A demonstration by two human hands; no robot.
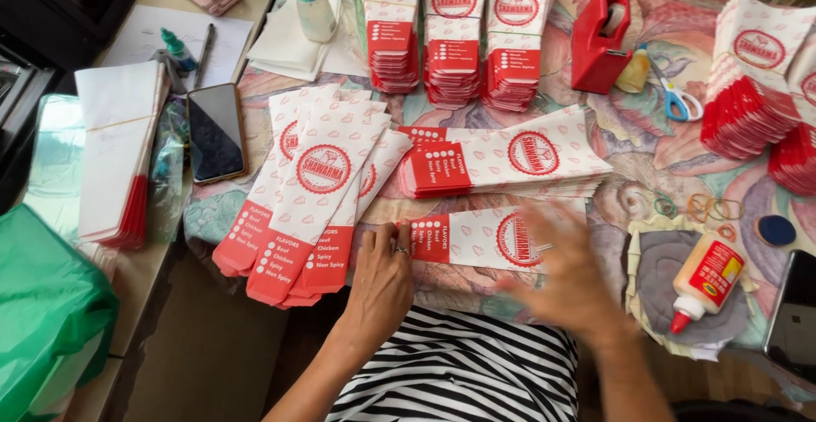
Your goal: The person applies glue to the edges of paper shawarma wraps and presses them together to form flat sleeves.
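A red-and-white paper sleeve (pixel 484 237) lies flat at the near edge of the worktop (pixel 646 158). The left hand (pixel 380 282) presses its red end with curled fingers. The right hand (pixel 565 273), blurred, seems spread open over the sleeve's other end, holding nothing.

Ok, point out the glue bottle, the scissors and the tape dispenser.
glue bottle (pixel 711 273), head view, on its labelled body.
scissors (pixel 677 101), head view, on the blue handles.
tape dispenser (pixel 597 44), head view, on its red side.

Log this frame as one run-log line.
left hand: pressing red end of paper sleeve | right hand: blurred, over sleeve's other end | nearby: glue bottle, sleeve stacks
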